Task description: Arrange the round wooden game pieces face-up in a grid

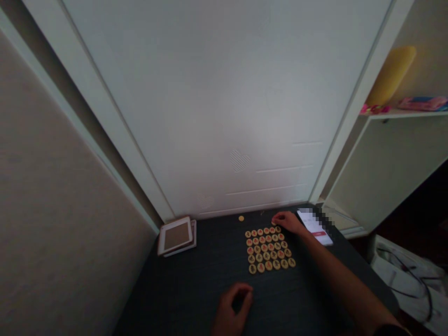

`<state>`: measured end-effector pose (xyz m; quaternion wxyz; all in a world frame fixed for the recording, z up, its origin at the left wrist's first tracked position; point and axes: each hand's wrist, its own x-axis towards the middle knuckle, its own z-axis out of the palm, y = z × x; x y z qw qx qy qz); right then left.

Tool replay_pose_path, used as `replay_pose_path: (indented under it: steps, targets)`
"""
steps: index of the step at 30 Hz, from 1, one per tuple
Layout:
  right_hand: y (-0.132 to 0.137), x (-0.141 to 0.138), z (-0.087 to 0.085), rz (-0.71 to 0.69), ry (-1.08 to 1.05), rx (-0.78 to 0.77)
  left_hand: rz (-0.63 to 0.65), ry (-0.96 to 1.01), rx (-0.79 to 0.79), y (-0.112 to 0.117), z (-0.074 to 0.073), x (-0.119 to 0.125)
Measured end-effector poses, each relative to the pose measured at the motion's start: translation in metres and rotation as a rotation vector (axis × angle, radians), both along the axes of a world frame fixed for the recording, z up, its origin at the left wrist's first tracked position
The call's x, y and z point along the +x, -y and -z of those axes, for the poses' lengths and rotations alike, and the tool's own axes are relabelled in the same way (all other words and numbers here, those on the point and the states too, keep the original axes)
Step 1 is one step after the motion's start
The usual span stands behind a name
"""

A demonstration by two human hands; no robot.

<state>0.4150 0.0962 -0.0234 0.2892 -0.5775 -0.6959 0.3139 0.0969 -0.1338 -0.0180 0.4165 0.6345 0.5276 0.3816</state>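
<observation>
Round wooden Chinese chess pieces with red or black characters lie face up in a grid of several rows on the dark table. My right hand reaches to the far right corner of the grid. Its fingers pinch a chess piece, mostly covered by the fingertips, just beyond the top row. Nearer to me, my left hand rests below the grid, touching no piece. Its thumb and forefinger curl round until the tips meet, with nothing visible between them. A single plain-faced piece lies apart near the white panel.
A stack of framed flat items sits at the table's far left. A phone with a lit screen lies right of my right hand. Behind the table rises a white panel. A shelf and a white box with cables are at right.
</observation>
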Motion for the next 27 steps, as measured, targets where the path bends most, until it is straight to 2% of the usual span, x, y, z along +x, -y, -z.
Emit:
replay_pose_path:
  steps: [9, 16, 20, 27]
  targets:
    - [0.008, -0.001, -0.004, 0.060, -0.011, 0.044, -0.013, 0.021, 0.013, 0.002, -0.003, 0.000]
    - [0.013, -0.010, -0.013, 0.120, 0.054, 0.128, -0.044, 0.054, -0.010, 0.000, 0.001, 0.000]
    - [0.007, -0.042, -0.025, 0.054, 0.109, 0.180, -0.063, 0.100, -0.043, -0.002, 0.000, 0.000]
    - [-0.011, -0.132, -0.041, -0.144, 0.237, 0.197, -0.131, 0.204, -0.045, -0.006, 0.000, -0.002]
